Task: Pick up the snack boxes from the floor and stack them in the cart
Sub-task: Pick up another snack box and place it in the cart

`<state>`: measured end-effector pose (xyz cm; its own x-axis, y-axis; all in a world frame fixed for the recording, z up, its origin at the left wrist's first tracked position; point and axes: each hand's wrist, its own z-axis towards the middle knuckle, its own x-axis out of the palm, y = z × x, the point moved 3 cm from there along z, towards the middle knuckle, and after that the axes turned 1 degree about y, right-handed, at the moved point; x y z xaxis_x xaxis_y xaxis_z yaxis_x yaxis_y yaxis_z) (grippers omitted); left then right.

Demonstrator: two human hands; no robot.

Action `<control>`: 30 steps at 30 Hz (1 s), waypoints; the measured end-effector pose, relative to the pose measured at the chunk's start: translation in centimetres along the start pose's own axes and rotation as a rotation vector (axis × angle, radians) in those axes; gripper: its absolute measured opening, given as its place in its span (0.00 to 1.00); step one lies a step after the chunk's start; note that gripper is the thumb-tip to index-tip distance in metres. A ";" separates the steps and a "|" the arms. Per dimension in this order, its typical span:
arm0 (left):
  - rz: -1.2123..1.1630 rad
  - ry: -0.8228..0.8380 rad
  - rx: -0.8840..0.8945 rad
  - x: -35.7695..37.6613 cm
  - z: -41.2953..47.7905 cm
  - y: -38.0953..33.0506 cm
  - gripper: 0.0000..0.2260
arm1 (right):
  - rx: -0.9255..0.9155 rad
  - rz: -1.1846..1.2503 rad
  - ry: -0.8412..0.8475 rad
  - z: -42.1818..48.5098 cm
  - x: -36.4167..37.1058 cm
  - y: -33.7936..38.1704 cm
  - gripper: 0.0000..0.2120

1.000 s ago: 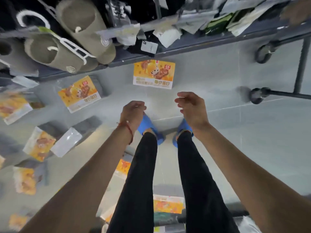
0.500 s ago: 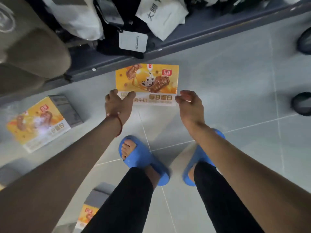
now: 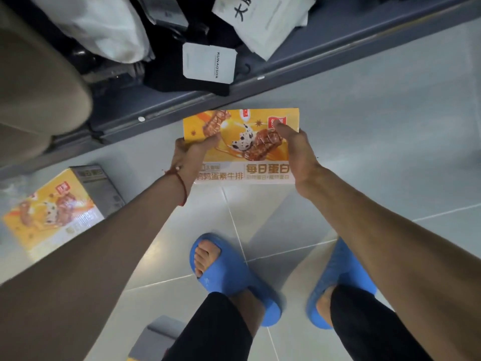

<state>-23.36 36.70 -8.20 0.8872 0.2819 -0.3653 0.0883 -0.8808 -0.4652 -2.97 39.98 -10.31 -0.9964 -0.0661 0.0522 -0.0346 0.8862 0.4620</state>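
Both hands cover the snack box (image 3: 242, 144) edges — fingers hidden underneath.

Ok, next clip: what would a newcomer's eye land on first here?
The orange snack box at centre, gripped by the left hand and right hand at its two ends. Then the blue slippers on the grey floor below, and a second box lying at left.

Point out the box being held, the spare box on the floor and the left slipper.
held box (image 3: 242, 142): head view, printed top face.
floor box (image 3: 56, 209): head view, orange top face.
left slipper (image 3: 234, 280): head view, blue upper strap.
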 end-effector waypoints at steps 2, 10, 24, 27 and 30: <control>-0.019 0.013 -0.017 0.1 -1.7 0.6 0.27 | 0.009 0.027 -0.027 -1.5 -0.6 -0.3 0.27; -0.049 0.043 -0.029 -1.3 -11.5 0.2 0.17 | 0.027 0.038 -0.125 -11.7 -3.4 0.8 0.28; -0.246 0.039 -0.228 -8.3 -36.3 -5.9 0.58 | -0.036 0.059 -0.182 -39.3 -7.1 10.4 0.25; -0.282 0.045 -0.209 -9.8 -42.4 -9.9 0.39 | -0.041 0.079 -0.171 -44.8 -8.1 12.7 0.22; -0.334 0.045 -0.131 -11.3 -47.3 -12.9 0.12 | -0.062 0.155 -0.168 -49.4 -9.1 14.7 0.18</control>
<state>-13.06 26.92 40.10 0.8187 0.5475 -0.1731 0.4310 -0.7851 -0.4447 9.43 31.00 39.75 -0.9884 0.1503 -0.0193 0.1192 0.8498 0.5134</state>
